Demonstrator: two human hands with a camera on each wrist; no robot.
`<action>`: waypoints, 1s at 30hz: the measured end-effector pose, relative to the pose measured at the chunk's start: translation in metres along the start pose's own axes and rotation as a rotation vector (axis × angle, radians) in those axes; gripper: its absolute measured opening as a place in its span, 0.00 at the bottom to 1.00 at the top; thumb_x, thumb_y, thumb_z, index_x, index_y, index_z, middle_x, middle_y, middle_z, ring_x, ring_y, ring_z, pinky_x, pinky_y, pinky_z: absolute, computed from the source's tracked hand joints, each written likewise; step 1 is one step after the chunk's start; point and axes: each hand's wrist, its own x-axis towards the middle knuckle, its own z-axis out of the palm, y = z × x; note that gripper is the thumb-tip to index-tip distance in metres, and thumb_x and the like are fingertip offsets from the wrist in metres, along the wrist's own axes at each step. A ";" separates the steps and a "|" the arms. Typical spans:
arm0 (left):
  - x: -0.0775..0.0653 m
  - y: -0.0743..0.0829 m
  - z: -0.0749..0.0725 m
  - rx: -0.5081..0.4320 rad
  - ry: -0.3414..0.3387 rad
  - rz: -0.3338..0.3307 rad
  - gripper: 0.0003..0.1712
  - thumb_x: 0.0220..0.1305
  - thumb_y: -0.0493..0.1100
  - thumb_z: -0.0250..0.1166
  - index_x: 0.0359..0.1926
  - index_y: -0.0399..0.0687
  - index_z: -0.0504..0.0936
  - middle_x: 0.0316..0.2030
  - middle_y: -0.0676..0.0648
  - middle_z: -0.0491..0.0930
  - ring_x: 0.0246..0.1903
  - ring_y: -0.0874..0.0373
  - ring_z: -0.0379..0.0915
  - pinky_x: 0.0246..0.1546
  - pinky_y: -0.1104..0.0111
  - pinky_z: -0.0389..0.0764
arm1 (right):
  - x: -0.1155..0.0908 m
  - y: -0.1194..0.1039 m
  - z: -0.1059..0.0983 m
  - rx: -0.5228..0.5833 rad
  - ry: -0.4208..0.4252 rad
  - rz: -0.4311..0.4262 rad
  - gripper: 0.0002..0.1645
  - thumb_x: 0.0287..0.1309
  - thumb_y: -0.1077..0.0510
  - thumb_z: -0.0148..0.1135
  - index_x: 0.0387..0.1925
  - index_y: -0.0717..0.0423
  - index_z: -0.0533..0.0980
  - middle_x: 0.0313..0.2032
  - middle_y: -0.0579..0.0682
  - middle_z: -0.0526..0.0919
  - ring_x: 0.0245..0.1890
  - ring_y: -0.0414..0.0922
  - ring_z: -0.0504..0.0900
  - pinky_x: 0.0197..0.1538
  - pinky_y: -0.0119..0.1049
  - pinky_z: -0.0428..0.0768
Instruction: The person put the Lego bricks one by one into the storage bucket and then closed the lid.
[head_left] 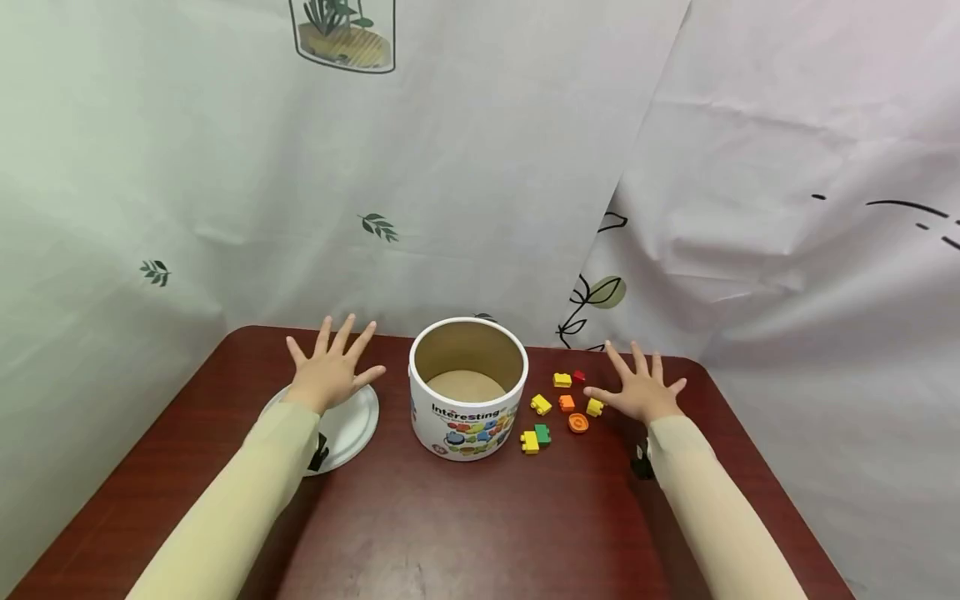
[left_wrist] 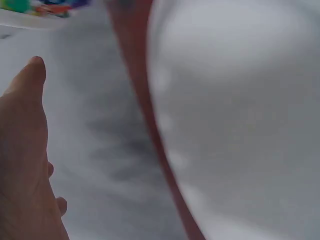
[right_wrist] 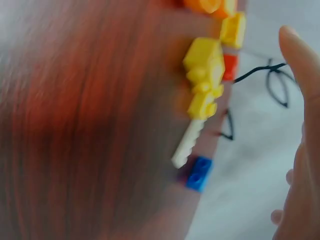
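Note:
My left hand point(head_left: 326, 379) hovers with spread fingers above a round white lid point(head_left: 356, 429) on the left of the table, holding nothing. The lid fills much of the left wrist view. My right hand point(head_left: 641, 393) is also spread and holds nothing, just right of several small toy blocks. Among these are a yellow block point(head_left: 562, 380), an orange block point(head_left: 567, 403), a rounded orange piece point(head_left: 577, 422) and a green block point(head_left: 542, 434). The right wrist view shows a blue block point(right_wrist: 199, 173) and a pale ridged strip point(right_wrist: 189, 142), both hidden from the head view.
Between the hands stands a white round bucket point(head_left: 465, 429) with printed colored pieces, its top uncovered and its visible floor bare. The dark red-brown table point(head_left: 465, 525) has its far edge close to a hanging white cloth point(head_left: 480, 167).

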 end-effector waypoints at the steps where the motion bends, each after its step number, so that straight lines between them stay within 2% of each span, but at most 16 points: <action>1: -0.002 0.002 -0.002 -0.006 0.016 0.012 0.49 0.71 0.74 0.46 0.82 0.60 0.42 0.81 0.40 0.34 0.77 0.33 0.23 0.58 0.22 0.17 | -0.002 -0.002 -0.001 0.003 0.004 -0.012 0.62 0.58 0.21 0.55 0.82 0.36 0.40 0.79 0.64 0.34 0.74 0.76 0.27 0.55 0.89 0.30; 7: -0.018 0.018 -0.015 -0.078 0.133 0.081 0.48 0.73 0.71 0.47 0.82 0.58 0.41 0.81 0.41 0.36 0.78 0.38 0.24 0.63 0.25 0.22 | -0.017 -0.013 -0.007 0.057 0.058 -0.092 0.58 0.61 0.28 0.61 0.82 0.40 0.46 0.79 0.62 0.37 0.75 0.73 0.32 0.59 0.87 0.38; 14: -0.038 0.042 -0.025 -0.091 0.271 0.198 0.48 0.72 0.66 0.56 0.82 0.54 0.47 0.80 0.41 0.46 0.79 0.41 0.36 0.67 0.25 0.35 | -0.034 -0.010 -0.005 0.232 0.211 -0.168 0.46 0.64 0.42 0.67 0.76 0.55 0.61 0.75 0.67 0.51 0.71 0.71 0.49 0.62 0.77 0.61; 17: -0.044 0.052 -0.027 -0.084 0.290 0.242 0.49 0.71 0.65 0.59 0.81 0.52 0.49 0.79 0.41 0.48 0.79 0.43 0.38 0.69 0.28 0.39 | -0.036 0.001 0.000 0.287 0.269 -0.162 0.41 0.65 0.48 0.67 0.73 0.60 0.64 0.70 0.70 0.57 0.68 0.71 0.55 0.63 0.73 0.65; 20: -0.047 0.061 -0.026 -0.076 0.303 0.283 0.49 0.69 0.64 0.61 0.81 0.50 0.52 0.79 0.42 0.50 0.78 0.44 0.41 0.70 0.29 0.43 | -0.035 0.014 0.004 0.330 0.288 -0.131 0.37 0.67 0.52 0.66 0.70 0.65 0.65 0.66 0.72 0.61 0.66 0.71 0.59 0.64 0.71 0.64; 25: -0.047 0.071 -0.020 -0.062 0.328 0.339 0.50 0.69 0.67 0.58 0.80 0.46 0.55 0.78 0.41 0.54 0.77 0.43 0.47 0.70 0.31 0.46 | -0.027 0.035 0.009 0.404 0.253 -0.053 0.33 0.71 0.54 0.61 0.69 0.69 0.65 0.63 0.74 0.64 0.63 0.70 0.67 0.63 0.68 0.68; 30: -0.045 0.076 -0.011 -0.061 0.319 0.357 0.51 0.68 0.69 0.58 0.79 0.44 0.56 0.77 0.41 0.56 0.76 0.43 0.49 0.70 0.32 0.48 | -0.015 0.051 0.014 0.439 0.211 -0.004 0.32 0.71 0.55 0.59 0.67 0.71 0.66 0.62 0.75 0.68 0.60 0.71 0.72 0.60 0.66 0.73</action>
